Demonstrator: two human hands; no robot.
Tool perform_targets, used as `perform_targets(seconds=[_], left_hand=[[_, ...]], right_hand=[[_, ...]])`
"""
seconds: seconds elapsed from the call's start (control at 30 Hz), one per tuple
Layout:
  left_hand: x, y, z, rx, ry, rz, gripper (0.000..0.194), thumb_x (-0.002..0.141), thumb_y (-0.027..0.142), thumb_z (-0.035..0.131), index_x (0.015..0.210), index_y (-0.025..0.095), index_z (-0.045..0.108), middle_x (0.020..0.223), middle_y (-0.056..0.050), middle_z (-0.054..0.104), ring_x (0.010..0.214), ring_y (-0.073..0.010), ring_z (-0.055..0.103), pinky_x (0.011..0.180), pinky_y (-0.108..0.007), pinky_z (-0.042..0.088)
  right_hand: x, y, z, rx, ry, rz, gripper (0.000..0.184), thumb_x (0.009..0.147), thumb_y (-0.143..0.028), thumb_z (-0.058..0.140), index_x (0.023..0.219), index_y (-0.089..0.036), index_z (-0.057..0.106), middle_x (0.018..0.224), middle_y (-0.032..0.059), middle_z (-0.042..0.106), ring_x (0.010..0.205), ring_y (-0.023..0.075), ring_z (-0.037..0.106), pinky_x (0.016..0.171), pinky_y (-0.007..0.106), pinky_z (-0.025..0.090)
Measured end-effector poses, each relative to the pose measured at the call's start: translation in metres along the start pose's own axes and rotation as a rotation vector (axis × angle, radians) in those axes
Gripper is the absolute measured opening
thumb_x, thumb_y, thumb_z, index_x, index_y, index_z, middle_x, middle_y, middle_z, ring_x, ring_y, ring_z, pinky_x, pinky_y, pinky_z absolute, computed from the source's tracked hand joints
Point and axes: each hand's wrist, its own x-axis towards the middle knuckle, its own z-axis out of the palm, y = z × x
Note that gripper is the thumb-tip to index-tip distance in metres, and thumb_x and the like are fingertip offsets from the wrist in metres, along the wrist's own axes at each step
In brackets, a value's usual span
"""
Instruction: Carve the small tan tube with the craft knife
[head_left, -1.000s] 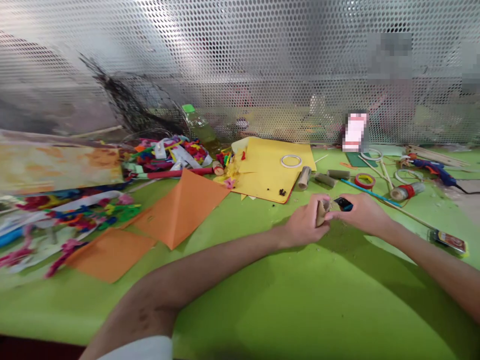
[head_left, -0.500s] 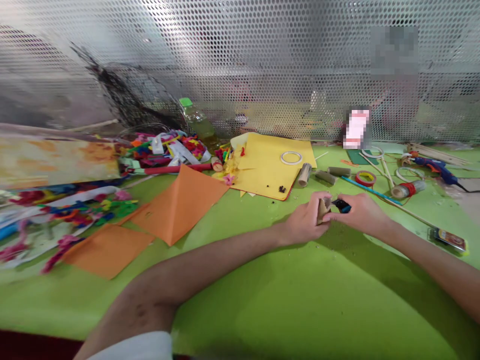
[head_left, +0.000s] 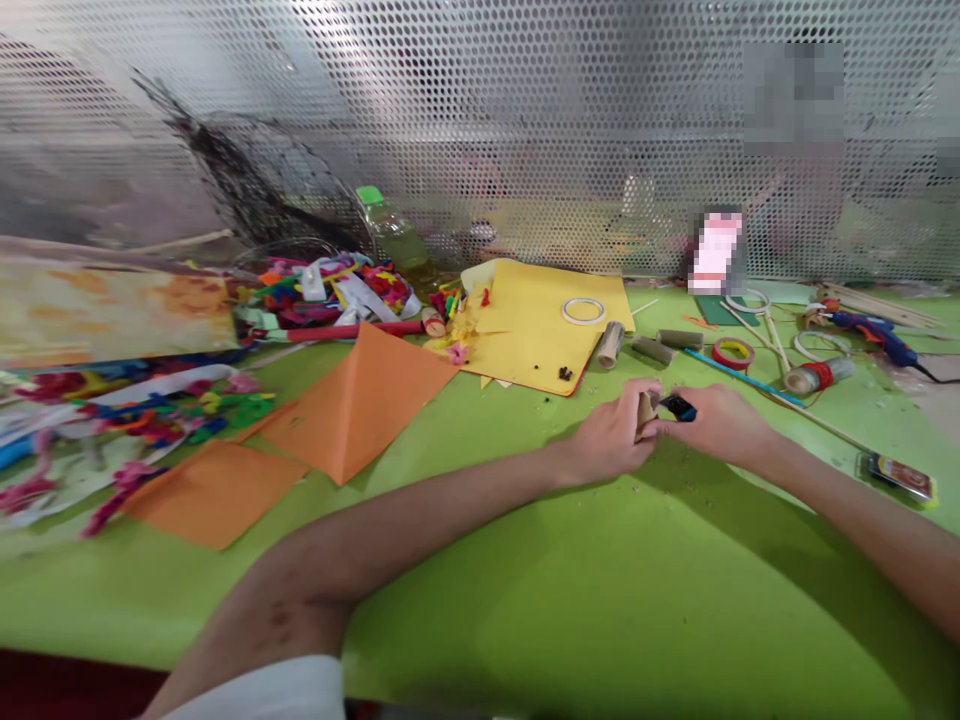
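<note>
Cardboard tube: we could gouge our fingers if the dark cutter slips off its rim. It sits in our left hand, fingers curled closed around it, above the counter; our right hand pinches the cutter beside it.

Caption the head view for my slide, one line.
Left hand grips a small tan cardboard piece while the right hand holds a dark-handled cutter to it, above a green table.
</note>
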Motion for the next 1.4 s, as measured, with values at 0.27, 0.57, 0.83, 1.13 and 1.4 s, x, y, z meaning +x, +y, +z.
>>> perform_targets(seconds=[0.27, 0.57, 0.83, 1.13, 1.4], left_hand=[[0.000, 0.001, -0.001, 0.031, -0.023, -0.005, 0.047, 0.085, 0.022, 0.045, 0.128, 0.016, 0.028, 0.084, -0.001, 0.052, 0.062, -0.0138, 0.048, 0.059, -0.031, 0.038], [-0.003, 0.001, -0.011, -0.180, -0.109, 0.021, 0.068, 0.085, 0.020, 0.051, 0.144, 0.018, 0.017, 0.086, 0.000, 0.053, 0.066, -0.0137, 0.051, 0.063, -0.033, 0.045], [0.002, 0.002, -0.009, -0.420, -0.093, -0.009, 0.070, 0.093, 0.038, 0.056, 0.149, 0.020, 0.019, 0.128, -0.015, 0.059, 0.112, -0.0238, 0.060, 0.098, -0.046, 0.048], [0.008, -0.012, -0.003, -0.409, 0.074, -0.015, 0.044, 0.070, 0.032, 0.080, 0.098, 0.018, 0.050, 0.105, -0.008, 0.062, 0.092, -0.0183, 0.061, 0.082, -0.035, 0.050], [0.007, -0.014, 0.000, -0.434, 0.002, 0.043, 0.047, 0.070, 0.034, 0.080, 0.098, 0.020, 0.046, 0.106, -0.008, 0.062, 0.090, -0.0182, 0.060, 0.079, -0.034, 0.049]], right_hand=[[0.002, 0.002, 0.001, 0.080, -0.043, 0.010, 0.050, 0.076, -0.073, 0.053, 0.064, -0.025, 0.056, 0.058, 0.0017, 0.058, 0.054, 0.0154, 0.045, 0.049, 0.028, 0.028], [-0.002, 0.007, -0.008, 0.045, -0.043, -0.010, 0.054, 0.076, -0.076, 0.050, 0.062, -0.024, 0.048, 0.058, 0.0008, 0.056, 0.054, 0.0157, 0.045, 0.049, 0.028, 0.027], [-0.006, 0.015, -0.014, -0.015, 0.009, -0.063, 0.057, 0.078, -0.079, 0.046, 0.066, -0.024, 0.049, 0.056, 0.0005, 0.054, 0.054, 0.0158, 0.046, 0.052, 0.028, 0.028], [-0.008, 0.013, -0.003, -0.012, 0.032, -0.157, 0.061, 0.075, -0.083, 0.049, 0.068, -0.023, 0.056, 0.059, 0.0009, 0.060, 0.056, 0.0152, 0.050, 0.052, 0.028, 0.026], [-0.016, 0.006, 0.004, -0.208, -0.029, -0.249, 0.067, 0.085, -0.081, 0.034, 0.087, -0.023, 0.066, 0.078, 0.0065, 0.071, 0.066, 0.0199, 0.061, 0.055, 0.029, 0.024]])
